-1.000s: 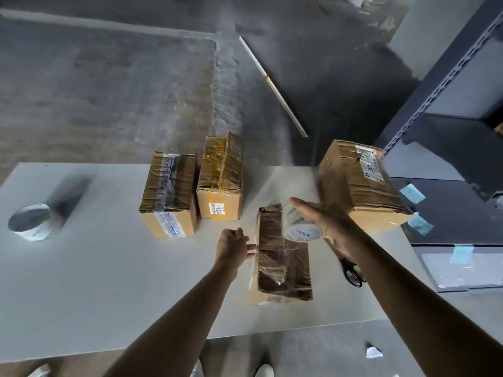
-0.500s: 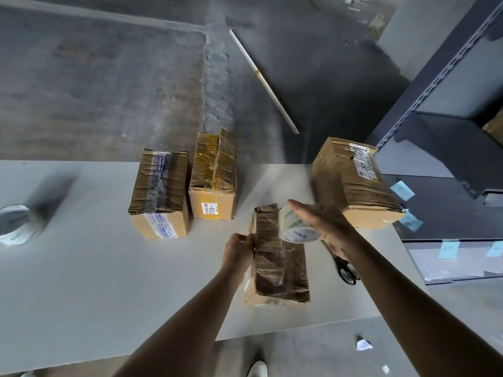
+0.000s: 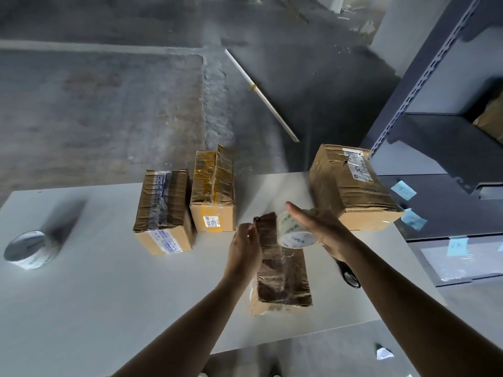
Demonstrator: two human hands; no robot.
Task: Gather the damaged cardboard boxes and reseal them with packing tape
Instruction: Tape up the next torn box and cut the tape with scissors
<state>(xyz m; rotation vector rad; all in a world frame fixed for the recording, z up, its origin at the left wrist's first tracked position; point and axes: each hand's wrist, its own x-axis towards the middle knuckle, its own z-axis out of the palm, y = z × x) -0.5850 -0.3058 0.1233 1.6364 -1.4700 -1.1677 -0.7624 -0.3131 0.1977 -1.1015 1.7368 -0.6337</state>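
A small flat cardboard box wrapped in shiny tape lies on the white table in front of me. My right hand grips a roll of clear packing tape just above the box's far end. My left hand is at the box's far left corner, fingers curled and pinching there, apparently on the tape's loose end. Three more taped cardboard boxes stand behind: one at the left, one in the middle and a larger one at the right.
A second tape roll sits at the table's far left. Black scissors lie right of the flat box, partly under my right arm. A grey metal shelf with blue notes stands at the right. Concrete floor lies beyond.
My left hand moved from beside the box up to its far left corner and curled there. My right hand kept the tape roll over the box's far end.
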